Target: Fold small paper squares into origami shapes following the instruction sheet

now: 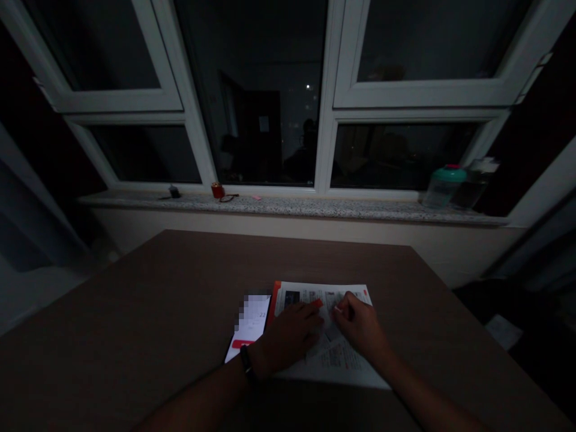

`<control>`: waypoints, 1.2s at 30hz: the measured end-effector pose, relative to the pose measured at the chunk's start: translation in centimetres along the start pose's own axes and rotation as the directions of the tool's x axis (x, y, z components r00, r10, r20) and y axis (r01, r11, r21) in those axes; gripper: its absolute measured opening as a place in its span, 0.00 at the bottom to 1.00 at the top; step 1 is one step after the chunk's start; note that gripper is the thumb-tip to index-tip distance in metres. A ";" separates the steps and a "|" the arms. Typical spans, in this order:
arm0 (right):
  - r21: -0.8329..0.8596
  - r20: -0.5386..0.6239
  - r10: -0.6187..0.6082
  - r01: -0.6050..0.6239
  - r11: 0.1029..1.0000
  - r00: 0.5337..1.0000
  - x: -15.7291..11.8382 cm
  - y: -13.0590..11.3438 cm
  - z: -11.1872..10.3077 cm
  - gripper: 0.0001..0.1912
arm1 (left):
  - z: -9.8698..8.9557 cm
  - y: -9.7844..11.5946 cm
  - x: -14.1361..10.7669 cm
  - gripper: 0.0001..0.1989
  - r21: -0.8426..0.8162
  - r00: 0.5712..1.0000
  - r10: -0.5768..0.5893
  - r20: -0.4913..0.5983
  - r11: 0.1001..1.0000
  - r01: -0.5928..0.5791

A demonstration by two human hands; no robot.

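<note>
A printed booklet or sheet [339,361] with an orange left edge lies on the table. My left hand [294,330], wearing a dark wristband [247,363], rests across its left half with fingers stretched out. At those fingertips is a small orange-red piece [317,303]; whether it is loose or held I cannot tell. Over the right half of the page, my right hand [355,318] is closed in a pinch. Something small and pale shows at its fingertips, too dim to name. A lit phone [254,318] lies left of the booklet, partly behind my left forearm.
The brown table [202,264] reaches toward a speckled stone windowsill [288,207]. On the sill are a small dark bottle [174,191], a red jar [218,191] and a clear container with a teal lid [445,186]. Dark windows rise behind. The room is dim.
</note>
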State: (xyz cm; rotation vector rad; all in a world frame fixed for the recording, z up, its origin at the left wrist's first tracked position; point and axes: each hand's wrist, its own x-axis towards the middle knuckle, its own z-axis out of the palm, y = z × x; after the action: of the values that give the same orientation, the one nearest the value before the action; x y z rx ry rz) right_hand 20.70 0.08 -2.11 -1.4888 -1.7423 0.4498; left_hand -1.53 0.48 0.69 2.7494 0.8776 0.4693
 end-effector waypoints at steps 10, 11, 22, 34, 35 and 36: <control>0.068 0.121 -0.063 0.055 0.996 0.991 -0.2 -0.6 0.0 0.04 | 0.3 0.3 -0.2 0.28 0.096 0.998 -0.042 0.047 0.995 0.038; 0.068 0.129 -0.064 0.055 0.996 0.990 -0.3 -0.6 0.0 0.04 | 0.3 0.3 -0.2 0.28 0.100 0.998 -0.048 0.046 0.994 0.043; 0.193 0.281 -0.033 -0.022 0.981 0.959 1.0 -0.2 0.2 0.04 | -0.6 -0.5 1.5 0.20 0.137 0.998 -0.009 0.064 0.991 0.001; 0.157 0.204 -0.077 0.045 0.987 0.976 1.1 -0.3 0.1 0.05 | -0.2 -0.7 1.0 0.27 0.139 0.998 0.010 0.063 0.990 -0.019; 0.150 0.202 -0.076 0.046 0.988 0.976 1.0 -0.4 0.1 0.04 | -0.3 -0.7 0.8 0.28 0.132 0.998 0.011 0.063 0.991 -0.019; 0.143 0.202 -0.078 0.049 0.989 0.976 0.9 -0.4 0.1 0.04 | -0.3 -0.7 0.7 0.29 0.129 0.998 0.010 0.062 0.991 -0.018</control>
State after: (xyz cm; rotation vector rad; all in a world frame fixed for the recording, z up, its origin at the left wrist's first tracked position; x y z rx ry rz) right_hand 20.37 0.86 -1.53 -1.3235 -1.8736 0.6979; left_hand -1.40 1.48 0.91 2.8724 0.9043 0.3392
